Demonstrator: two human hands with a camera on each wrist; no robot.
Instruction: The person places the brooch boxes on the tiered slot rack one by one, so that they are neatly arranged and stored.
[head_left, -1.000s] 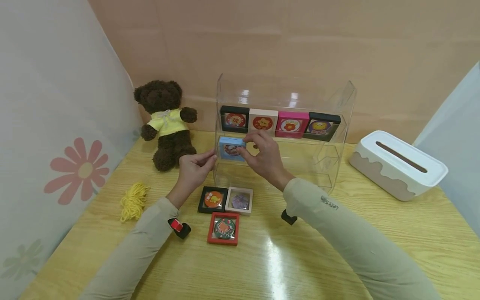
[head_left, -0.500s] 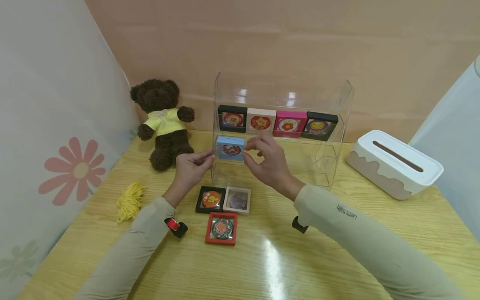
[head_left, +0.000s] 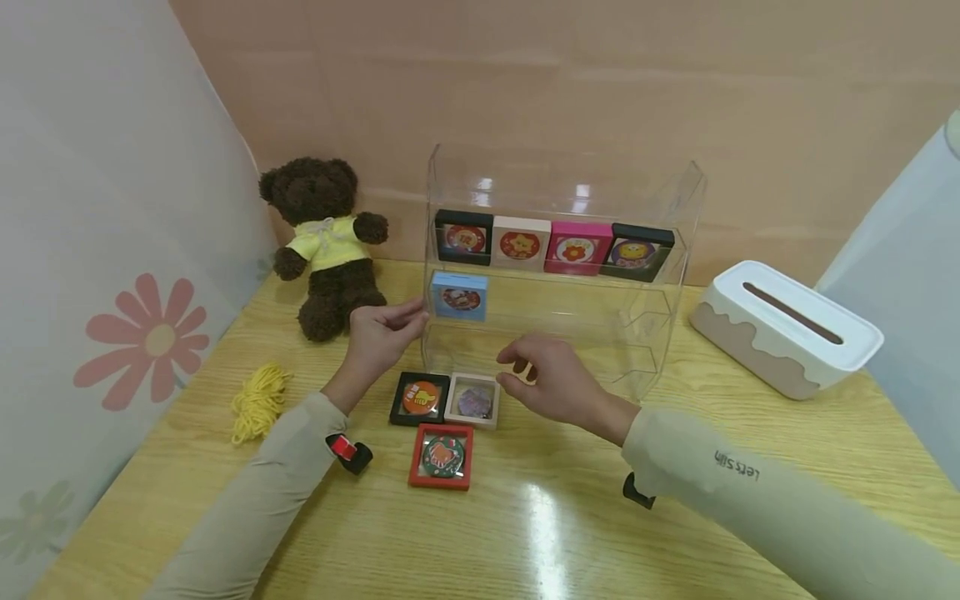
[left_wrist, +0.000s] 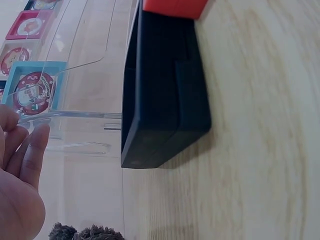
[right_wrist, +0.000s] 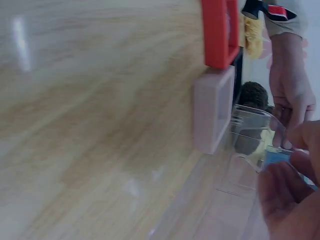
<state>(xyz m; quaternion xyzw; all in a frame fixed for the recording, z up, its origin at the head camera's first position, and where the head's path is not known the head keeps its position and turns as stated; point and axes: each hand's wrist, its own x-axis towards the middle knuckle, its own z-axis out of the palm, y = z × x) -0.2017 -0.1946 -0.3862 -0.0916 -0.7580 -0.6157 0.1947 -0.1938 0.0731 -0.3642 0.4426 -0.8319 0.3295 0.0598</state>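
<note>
My left hand pinches the left side edge of a clear acrylic display rack; in the left wrist view the thumb and fingers meet on the clear panel. Just inside that edge, a light blue framed badge stands on the middle tier. My right hand holds nothing, its fingers loosely bent, in front of the rack. Nearest to its fingertips lies a pale pink frame with a purple badge. Left of that is a black frame with an orange badge, and nearer to me a red frame.
Along the upper tier stand several framed badges, among them a bright pink one. A brown teddy bear sits left of the rack, with a bundle of yellow yarn nearer. At the right stands a white tissue box.
My right hand has let go of the light blue framed badge and come down toward the pale pink frame. My left hand keeps its grip on the rack's edge.
</note>
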